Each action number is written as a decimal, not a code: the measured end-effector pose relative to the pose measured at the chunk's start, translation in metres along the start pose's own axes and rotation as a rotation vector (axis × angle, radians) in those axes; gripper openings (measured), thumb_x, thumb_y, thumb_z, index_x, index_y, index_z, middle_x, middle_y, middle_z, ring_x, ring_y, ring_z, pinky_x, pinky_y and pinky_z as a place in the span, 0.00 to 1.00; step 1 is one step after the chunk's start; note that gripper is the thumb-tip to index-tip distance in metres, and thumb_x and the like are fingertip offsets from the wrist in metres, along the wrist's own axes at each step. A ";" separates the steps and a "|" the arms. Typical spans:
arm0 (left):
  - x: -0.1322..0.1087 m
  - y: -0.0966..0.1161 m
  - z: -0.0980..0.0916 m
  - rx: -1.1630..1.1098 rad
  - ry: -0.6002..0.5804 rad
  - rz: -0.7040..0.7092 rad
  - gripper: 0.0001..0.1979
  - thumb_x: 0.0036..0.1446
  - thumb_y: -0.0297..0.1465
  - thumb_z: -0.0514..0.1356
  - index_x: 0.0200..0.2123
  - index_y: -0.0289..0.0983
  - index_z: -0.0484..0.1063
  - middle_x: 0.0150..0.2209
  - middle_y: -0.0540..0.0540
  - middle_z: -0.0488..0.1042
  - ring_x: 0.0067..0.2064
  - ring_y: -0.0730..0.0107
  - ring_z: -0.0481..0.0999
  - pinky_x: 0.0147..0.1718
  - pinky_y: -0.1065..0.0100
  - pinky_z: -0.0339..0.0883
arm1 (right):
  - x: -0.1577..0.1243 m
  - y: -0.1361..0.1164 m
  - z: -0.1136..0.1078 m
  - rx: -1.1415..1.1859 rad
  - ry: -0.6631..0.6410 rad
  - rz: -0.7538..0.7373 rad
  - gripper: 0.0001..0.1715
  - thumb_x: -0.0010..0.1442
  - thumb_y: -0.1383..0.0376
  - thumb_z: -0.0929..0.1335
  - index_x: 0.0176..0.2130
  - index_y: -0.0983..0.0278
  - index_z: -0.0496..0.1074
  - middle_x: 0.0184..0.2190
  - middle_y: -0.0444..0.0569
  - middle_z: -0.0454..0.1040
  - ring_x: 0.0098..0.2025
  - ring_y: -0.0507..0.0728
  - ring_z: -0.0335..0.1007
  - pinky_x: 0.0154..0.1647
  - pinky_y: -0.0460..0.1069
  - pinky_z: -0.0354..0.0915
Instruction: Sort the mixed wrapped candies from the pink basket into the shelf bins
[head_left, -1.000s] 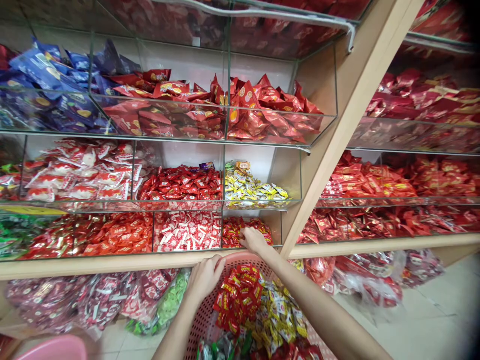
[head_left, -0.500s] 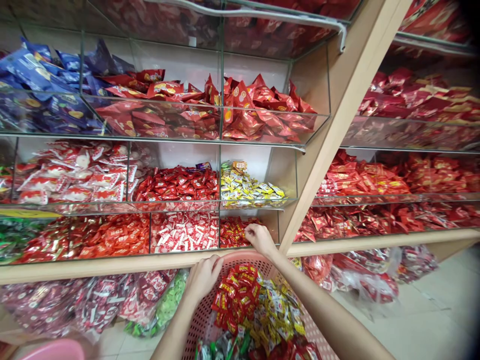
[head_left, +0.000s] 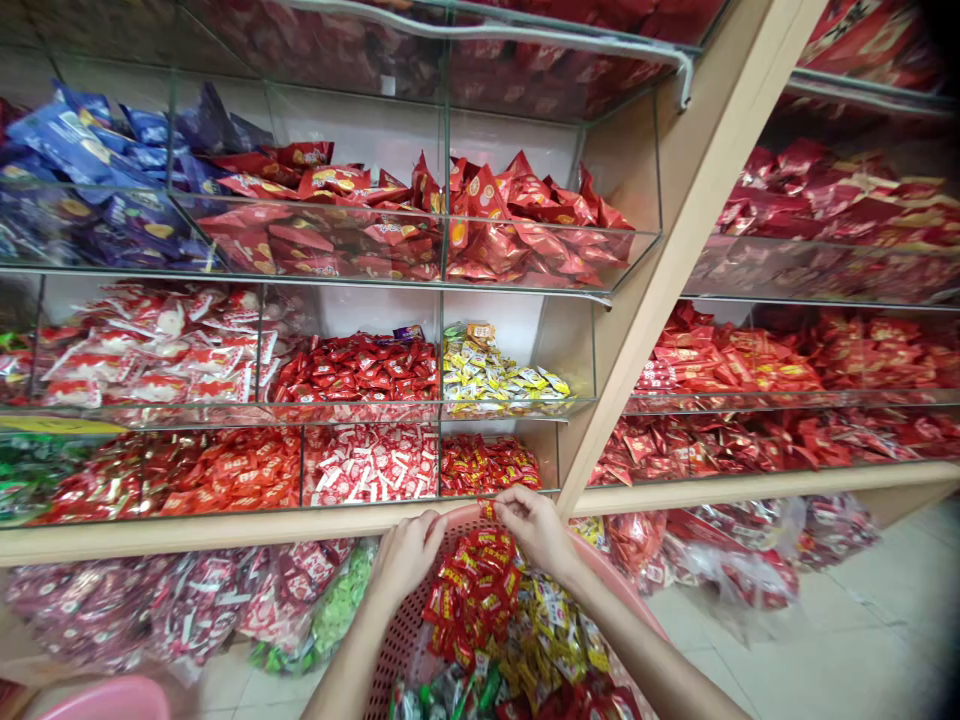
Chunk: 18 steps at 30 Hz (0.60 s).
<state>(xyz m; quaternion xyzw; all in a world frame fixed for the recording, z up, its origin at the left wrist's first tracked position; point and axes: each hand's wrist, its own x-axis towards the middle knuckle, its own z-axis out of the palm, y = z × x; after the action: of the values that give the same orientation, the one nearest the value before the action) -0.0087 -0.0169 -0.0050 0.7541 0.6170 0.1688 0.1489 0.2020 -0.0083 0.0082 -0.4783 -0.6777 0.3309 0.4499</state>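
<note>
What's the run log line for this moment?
left hand: gripping rim of pink mesh basket | right hand: pinching small red packet | basket contents: red packets, yellow packets

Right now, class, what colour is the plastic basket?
The plastic basket is pink, shown best in the head view.

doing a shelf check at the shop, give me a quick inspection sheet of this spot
surface: light wooden shelf ledge under the glass bins
things: small red foil packet pinched in the right hand; pink perforated plastic basket holding red foil packets and yellow packets
clutter: bulging clear plastic bags of wrapped packets below the ledge
hands: left hand at the basket rim; right hand pinching the small packet
cables: nothing seen
surroundings: glass display bins of red, white and blue packets, pale wooden upright, cream tiled floor, pink plastic tub
</note>
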 end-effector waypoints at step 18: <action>0.000 -0.002 0.001 0.022 -0.010 0.003 0.23 0.64 0.44 0.40 0.39 0.42 0.71 0.32 0.46 0.76 0.36 0.64 0.76 0.32 0.71 0.56 | -0.031 0.009 -0.009 -0.512 -0.073 -0.273 0.10 0.63 0.68 0.59 0.38 0.62 0.68 0.36 0.49 0.71 0.37 0.54 0.68 0.39 0.47 0.62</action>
<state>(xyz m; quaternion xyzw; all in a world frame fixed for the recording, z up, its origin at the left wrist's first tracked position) -0.0095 -0.0162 -0.0066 0.7574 0.6170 0.1582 0.1436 0.2181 -0.0345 -0.0057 -0.4686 -0.8129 0.1026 0.3303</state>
